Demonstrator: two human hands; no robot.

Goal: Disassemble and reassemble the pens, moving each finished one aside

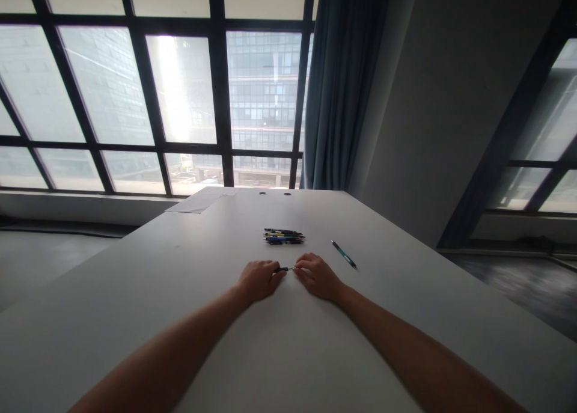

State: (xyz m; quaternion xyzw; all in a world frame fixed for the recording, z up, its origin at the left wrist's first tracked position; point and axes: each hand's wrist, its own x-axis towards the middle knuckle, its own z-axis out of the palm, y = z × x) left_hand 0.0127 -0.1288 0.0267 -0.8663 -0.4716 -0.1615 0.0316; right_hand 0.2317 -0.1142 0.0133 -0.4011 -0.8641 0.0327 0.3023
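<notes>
Pen (281, 269), slim and dark, held at both ends.
Left hand (259, 279) clamped on thicker end, right hand (317, 275) on thinner; green-and-black pen (344, 254) lies apart on white worktop (288, 347).

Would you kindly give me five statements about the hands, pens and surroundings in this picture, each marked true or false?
1. The left hand holds a dark pen. True.
2. The right hand rests on the pen pile. False: it is at the dark pen's thin end.
3. The green-and-black pen lies left of the pen pile. False: it lies to the right.
4. Paper lies toward the table's far left. True.
5. The curtain is red. False: it is blue.
</notes>
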